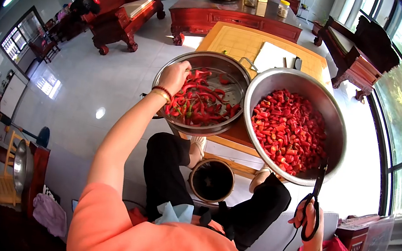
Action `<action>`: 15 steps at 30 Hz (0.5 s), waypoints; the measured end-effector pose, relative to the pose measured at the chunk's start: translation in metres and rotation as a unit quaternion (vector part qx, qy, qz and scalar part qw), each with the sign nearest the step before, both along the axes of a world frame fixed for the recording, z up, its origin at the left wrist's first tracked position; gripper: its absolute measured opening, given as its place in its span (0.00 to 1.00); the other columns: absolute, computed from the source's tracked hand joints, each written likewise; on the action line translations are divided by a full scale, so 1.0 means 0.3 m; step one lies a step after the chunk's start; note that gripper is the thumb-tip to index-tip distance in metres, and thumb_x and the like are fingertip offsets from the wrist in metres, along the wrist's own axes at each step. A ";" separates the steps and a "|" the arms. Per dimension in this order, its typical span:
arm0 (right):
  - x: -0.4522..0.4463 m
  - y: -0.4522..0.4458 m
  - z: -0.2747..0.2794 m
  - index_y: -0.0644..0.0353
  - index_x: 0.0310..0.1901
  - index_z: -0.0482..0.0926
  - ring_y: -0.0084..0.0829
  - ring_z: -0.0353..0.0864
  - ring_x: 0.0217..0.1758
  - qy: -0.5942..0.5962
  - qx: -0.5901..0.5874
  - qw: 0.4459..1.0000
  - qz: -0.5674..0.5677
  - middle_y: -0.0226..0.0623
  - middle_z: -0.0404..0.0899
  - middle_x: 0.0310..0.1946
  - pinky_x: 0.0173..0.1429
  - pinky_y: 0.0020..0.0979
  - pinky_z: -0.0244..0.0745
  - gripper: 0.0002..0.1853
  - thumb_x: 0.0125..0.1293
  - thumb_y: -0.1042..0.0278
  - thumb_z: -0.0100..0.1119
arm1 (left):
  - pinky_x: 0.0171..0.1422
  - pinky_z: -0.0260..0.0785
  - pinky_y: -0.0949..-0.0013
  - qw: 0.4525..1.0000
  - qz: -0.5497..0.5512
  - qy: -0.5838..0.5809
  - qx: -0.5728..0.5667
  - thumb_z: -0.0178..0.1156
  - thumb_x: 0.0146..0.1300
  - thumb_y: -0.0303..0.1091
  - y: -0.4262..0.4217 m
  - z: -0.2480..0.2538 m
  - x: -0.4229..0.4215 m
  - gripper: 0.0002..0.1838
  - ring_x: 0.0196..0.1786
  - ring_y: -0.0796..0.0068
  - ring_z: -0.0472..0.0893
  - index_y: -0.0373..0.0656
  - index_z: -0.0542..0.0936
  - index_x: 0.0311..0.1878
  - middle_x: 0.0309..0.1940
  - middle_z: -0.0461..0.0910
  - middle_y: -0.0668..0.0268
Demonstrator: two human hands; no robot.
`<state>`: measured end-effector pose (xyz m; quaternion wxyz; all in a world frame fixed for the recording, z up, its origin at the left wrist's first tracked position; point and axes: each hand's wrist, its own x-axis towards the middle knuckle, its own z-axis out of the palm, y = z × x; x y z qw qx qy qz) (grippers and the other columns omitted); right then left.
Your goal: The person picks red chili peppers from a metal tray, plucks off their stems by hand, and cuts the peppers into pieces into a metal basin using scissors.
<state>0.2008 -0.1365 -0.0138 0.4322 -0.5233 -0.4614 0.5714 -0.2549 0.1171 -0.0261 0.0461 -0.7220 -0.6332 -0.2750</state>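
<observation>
Whole chilies (196,102) lie beside the curled left grip (173,77), its hold unclear. The right grip (307,216) wraps scissors (318,184), cut chilies (289,132) beyond.

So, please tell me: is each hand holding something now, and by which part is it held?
The right hand holds black scissors by the handle loops. Whether the left hand, at the long red chillies, holds one cannot be told.

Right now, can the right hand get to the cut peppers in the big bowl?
Probably yes: the bowl is open on top, and the right hand is near its rim. But that hand holds scissors, which could make grabbing cut peppers awkward.
</observation>
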 end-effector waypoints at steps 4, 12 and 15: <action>0.006 0.033 0.038 0.66 0.36 0.70 0.21 0.69 0.19 -0.038 -0.009 0.999 0.032 0.31 0.68 0.19 0.30 0.26 0.76 0.19 0.59 0.54 0.56 | 0.40 0.71 0.62 0.958 -0.221 0.034 0.182 0.55 0.58 0.26 -0.110 0.132 0.190 0.06 0.35 0.58 0.78 0.43 0.76 0.39 0.31 0.78 0.60; -0.058 0.039 0.067 0.64 0.41 0.69 0.22 0.68 0.25 0.012 -0.053 0.994 0.097 0.32 0.68 0.22 0.34 0.28 0.76 0.28 0.60 0.41 0.55 | 0.35 0.69 0.64 0.909 -0.347 -0.013 0.230 0.64 0.50 0.22 -0.305 0.229 0.528 0.13 0.32 0.61 0.77 0.40 0.77 0.41 0.30 0.78 0.61; -0.059 0.038 0.066 0.64 0.41 0.69 0.21 0.68 0.25 -0.014 -0.063 0.995 0.079 0.31 0.67 0.23 0.34 0.27 0.75 0.28 0.60 0.41 0.56 | 0.35 0.70 0.64 0.899 -0.395 -0.053 0.179 0.63 0.51 0.21 -0.339 0.210 0.598 0.13 0.32 0.60 0.78 0.40 0.77 0.41 0.29 0.78 0.59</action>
